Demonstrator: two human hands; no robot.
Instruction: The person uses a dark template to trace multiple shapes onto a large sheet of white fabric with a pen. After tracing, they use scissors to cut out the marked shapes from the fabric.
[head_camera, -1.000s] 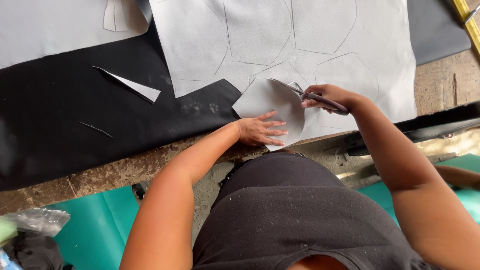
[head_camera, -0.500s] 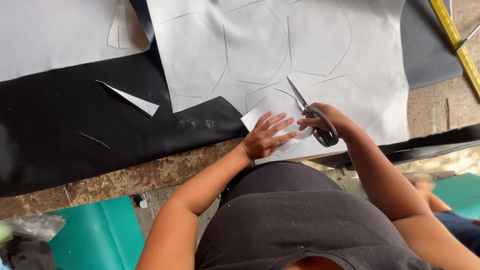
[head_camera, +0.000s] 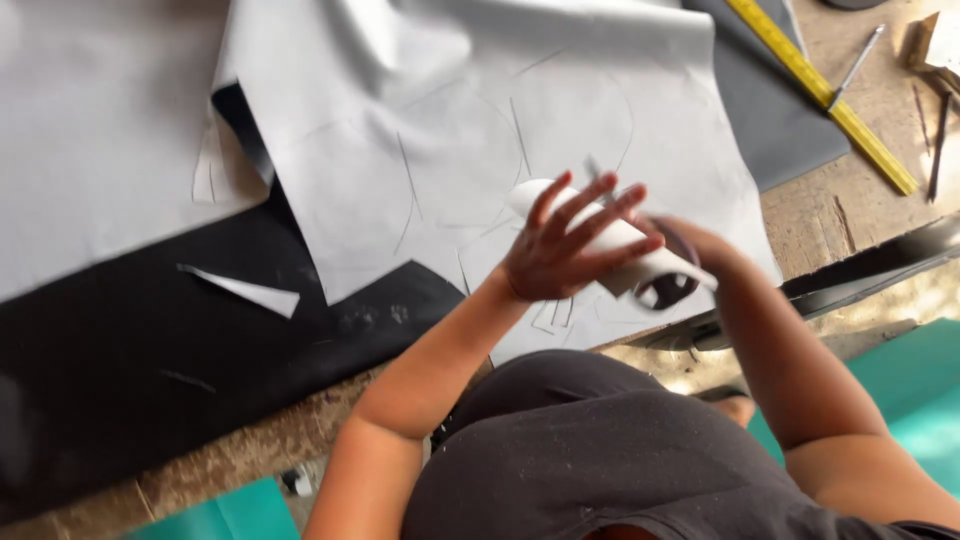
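Place: a craft or cutting workshop, probably for leather or upholstery work, though the blur leaves the exact trade unclear.
Bench: a rough, worn worktable (head_camera: 820, 225) with a scuffed, stained top.
Materials: a large pale grey sheet (head_camera: 450, 130) marked with drawn pattern outlines, lying over a black sheet (head_camera: 130, 370) and beside a dark grey sheet (head_camera: 775, 130).
Offcuts: a pale triangular scrap (head_camera: 245, 290) on the black sheet.
Tools: a yellow ruler (head_camera: 820, 95) and a thin metal tool (head_camera: 856, 66) at the bench's far corner.

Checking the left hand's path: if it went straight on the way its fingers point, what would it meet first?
Probably the yellow ruler, after passing over the white sheet; the left hand holds a white cut piece, and depth is unclear.
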